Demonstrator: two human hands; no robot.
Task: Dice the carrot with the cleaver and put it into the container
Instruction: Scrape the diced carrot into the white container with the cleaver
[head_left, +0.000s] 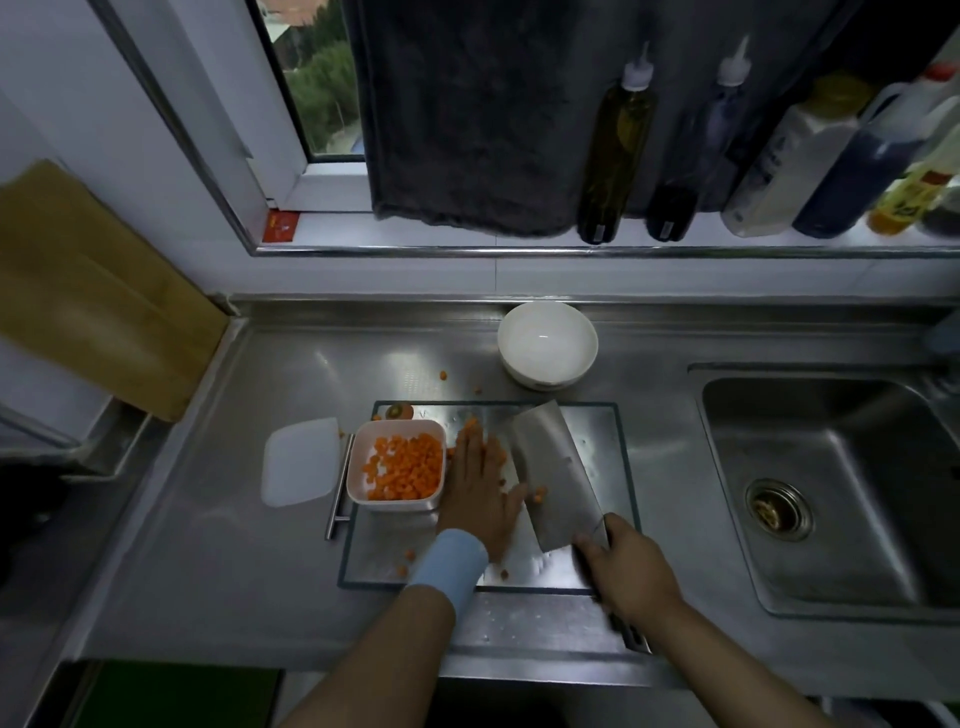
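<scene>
At the left side of the cutting board (605, 447) stands the container (354, 467), holding diced carrot (408, 470). Just right of it the left hand (480, 483) lies flat on the board, fingers straight, beside loose dice. Further right the cleaver (558, 473) rests on the board; the right hand (631, 569) grips its handle.

This is a home kitchen. A steel surface (234, 545) runs under a window (322, 93), and a sink (857, 467) with a drain is built in at the right. On the far sill (337, 228) stand bottles (615, 150) of oil and sauce, and a dark towel (467, 114) hangs there. A white bowl (547, 343) stands near the wall, and a wooden board (93, 291) leans at the left.
</scene>
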